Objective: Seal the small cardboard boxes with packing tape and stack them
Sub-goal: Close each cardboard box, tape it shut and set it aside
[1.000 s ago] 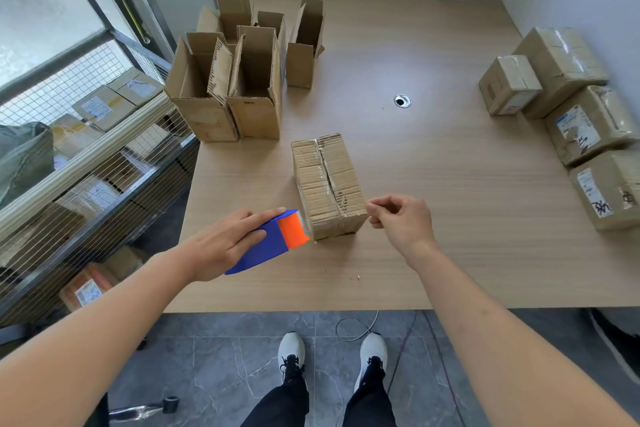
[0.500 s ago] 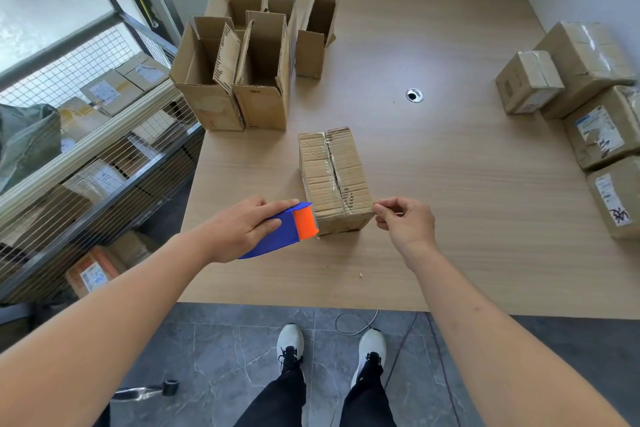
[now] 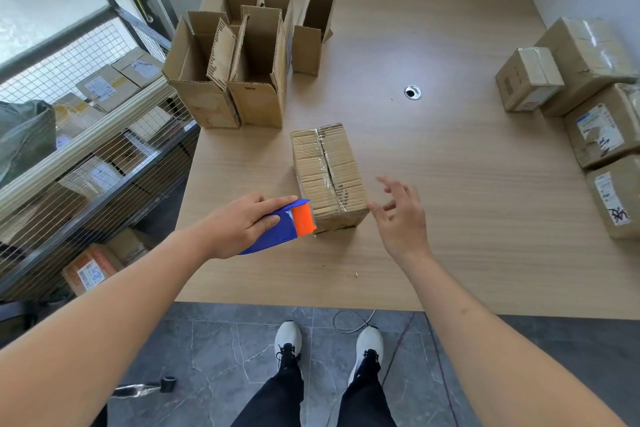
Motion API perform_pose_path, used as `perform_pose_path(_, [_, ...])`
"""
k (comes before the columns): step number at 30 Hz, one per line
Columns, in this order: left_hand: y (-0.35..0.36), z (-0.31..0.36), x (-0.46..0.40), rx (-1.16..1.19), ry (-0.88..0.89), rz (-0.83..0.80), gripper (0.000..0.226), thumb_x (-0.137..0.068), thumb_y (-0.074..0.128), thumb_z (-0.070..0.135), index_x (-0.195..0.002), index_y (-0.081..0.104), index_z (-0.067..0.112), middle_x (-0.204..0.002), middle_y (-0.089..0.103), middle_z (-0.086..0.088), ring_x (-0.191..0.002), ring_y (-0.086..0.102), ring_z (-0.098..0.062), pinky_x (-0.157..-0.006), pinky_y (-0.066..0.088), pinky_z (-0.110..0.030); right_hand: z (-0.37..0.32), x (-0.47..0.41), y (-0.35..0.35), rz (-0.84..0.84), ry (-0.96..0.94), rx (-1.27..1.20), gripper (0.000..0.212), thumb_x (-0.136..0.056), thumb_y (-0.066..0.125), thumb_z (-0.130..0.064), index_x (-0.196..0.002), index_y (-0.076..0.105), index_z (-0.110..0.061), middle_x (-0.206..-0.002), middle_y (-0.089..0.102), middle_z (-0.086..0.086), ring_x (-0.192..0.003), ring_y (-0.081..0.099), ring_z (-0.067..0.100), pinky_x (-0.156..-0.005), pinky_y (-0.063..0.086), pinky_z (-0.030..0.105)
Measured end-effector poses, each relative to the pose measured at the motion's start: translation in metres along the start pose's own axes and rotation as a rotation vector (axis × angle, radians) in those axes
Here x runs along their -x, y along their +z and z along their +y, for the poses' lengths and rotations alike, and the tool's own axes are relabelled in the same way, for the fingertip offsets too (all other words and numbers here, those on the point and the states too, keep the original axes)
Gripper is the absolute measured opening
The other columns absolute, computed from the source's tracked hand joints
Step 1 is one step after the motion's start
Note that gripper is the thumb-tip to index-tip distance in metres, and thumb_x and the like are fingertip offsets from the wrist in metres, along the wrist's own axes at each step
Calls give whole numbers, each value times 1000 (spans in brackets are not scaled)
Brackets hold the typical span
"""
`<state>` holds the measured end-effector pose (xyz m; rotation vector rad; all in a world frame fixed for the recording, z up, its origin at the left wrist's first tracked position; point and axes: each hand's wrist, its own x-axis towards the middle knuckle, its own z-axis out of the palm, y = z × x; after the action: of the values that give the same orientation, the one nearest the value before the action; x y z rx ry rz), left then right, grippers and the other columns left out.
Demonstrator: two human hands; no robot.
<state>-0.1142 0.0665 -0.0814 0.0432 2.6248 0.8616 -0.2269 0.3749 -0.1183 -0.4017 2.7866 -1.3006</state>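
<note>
**Between the two hands: one closed box on the table**

Between my hands sits the small cardboard box (image 3: 328, 177), flaps closed. Left hand (image 3: 239, 224) grips the blue-and-orange tape dispenser (image 3: 284, 227) right against its near-left corner. Right hand (image 3: 398, 215) hovers just beside it, fingers spread and loose.

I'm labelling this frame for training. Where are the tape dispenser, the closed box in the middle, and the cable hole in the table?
tape dispenser (image 3: 277, 230), head view, blue body
closed box (image 3: 341, 163), head view, right top flap
cable hole (image 3: 412, 92), head view, metal ring
</note>
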Motion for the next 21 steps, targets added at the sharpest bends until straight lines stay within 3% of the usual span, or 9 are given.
perform_pose_path(2, [1, 2, -1, 6, -1, -8, 49, -108, 36, 42, -154, 25, 55, -106, 48, 8, -94, 50, -9, -87, 44, -34, -3, -1, 1, -29, -216, 61, 26, -82, 84, -20, -105, 73, -22, -98, 56, -4, -79, 57, 13, -75, 53, 30])
perform_pose_path(4, [2, 4, -2, 10, 3, -11, 49, -108, 36, 41, -153, 25, 56, -106, 48, 9, -93, 50, -9, -85, 44, -33, -6, -2, 7, -150, -295, 110, 23, -74, 89, -15, -91, 73, -19, -92, 57, -6, -87, 57, 16, -78, 51, 32])
perform_pose_path(7, [3, 3, -2, 15, 2, -18, 49, -108, 37, 41, -153, 25, 58, -106, 48, 8, -94, 50, -10, -87, 44, -35, -9, -8, 14, -177, -213, 159, 27, -69, 78, 2, -82, 70, -20, -87, 56, -8, -86, 55, 16, -76, 51, 38])
perform_pose_path(12, [4, 4, -2, 16, -3, -25, 49, -108, 37, 41, -153, 25, 56, -108, 48, 8, -97, 51, -11, -92, 45, -38, -12, -18, 16, -218, -127, 176, 34, -63, 74, 6, -77, 65, -24, -84, 54, -9, -79, 55, 16, -73, 53, 37])
perform_pose_path(15, [5, 7, -1, 28, 3, -16, 49, -108, 37, 40, -154, 25, 55, -108, 48, 8, -96, 50, -10, -91, 45, -38, -20, -19, 13, -284, -170, 279, 32, -67, 83, -17, -89, 65, -31, -93, 53, -12, -91, 56, 17, -84, 51, 39])
perform_pose_path(16, [5, 7, -1, 34, 3, -17, 49, -108, 38, 40, -154, 25, 55, -109, 48, 8, -97, 50, -10, -91, 46, -38, -25, -17, 14, -275, -211, 316, 33, -70, 81, -26, -98, 65, -33, -101, 53, -12, -99, 55, 17, -90, 46, 38])
perform_pose_path(18, [5, 6, 0, 33, -1, -17, 49, -108, 38, 40, -154, 25, 55, -108, 48, 8, -97, 50, -10, -91, 46, -38, -35, -12, 22, -264, -256, 276, 40, -81, 65, -25, -120, 64, -29, -130, 54, -7, -125, 49, 18, -107, 36, 39])
perform_pose_path(20, [7, 5, 1, 34, 0, -7, 50, -108, 39, 40, -153, 25, 57, -108, 48, 7, -96, 51, -11, -91, 46, -38, -41, -11, 34, -308, -198, 196, 52, -95, 48, -22, -147, 48, -18, -163, 31, 2, -152, 23, 19, -124, 16, 36])
perform_pose_path(21, [9, 5, 3, 51, -1, 2, 50, -108, 39, 40, -152, 25, 58, -108, 49, 7, -96, 51, -12, -90, 46, -38, -39, -10, 41, -328, -166, 223, 57, -102, 40, -28, -157, 33, -14, -170, 15, 4, -157, 8, 18, -127, 6, 34])
